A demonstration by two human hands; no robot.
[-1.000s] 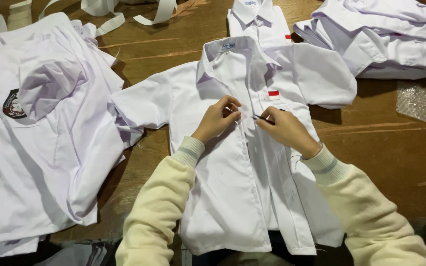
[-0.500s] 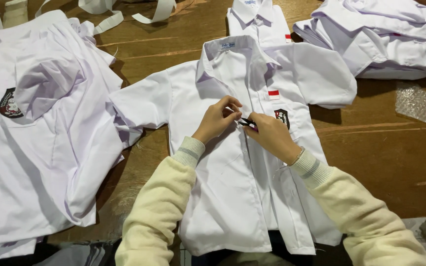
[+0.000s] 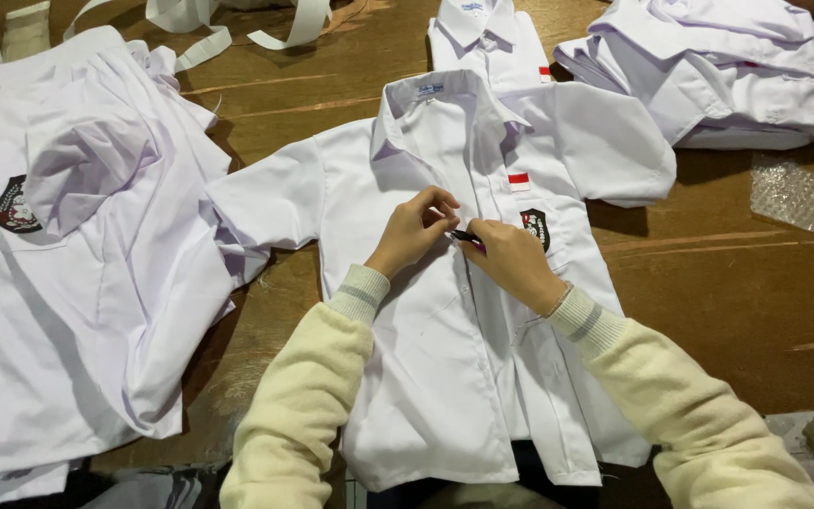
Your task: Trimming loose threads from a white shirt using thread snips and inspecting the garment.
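Observation:
A white short-sleeved shirt (image 3: 445, 358) lies spread on the brown wooden table (image 3: 708, 283), collar away from me, with a small red patch and a dark badge on the chest. My left hand (image 3: 414, 229) pinches the shirt's front placket near the upper chest. My right hand (image 3: 512, 262) holds a small dark tool (image 3: 463, 237), thin like a pen or snips, its tip at the placket right beside my left fingers. Both arms wear cream knitted sleeves.
A heap of white shirts (image 3: 68, 273) with a dark badge covers the left side. Another folded shirt (image 3: 487, 38) and a pile of white garments (image 3: 727, 75) lie at the far right. White strips (image 3: 200, 28) rest at the top, bubble wrap (image 3: 803, 198) on the right.
My right hand has moved left, bringing the dark tool up against my left fingers at the placket. The left hand has stayed in place.

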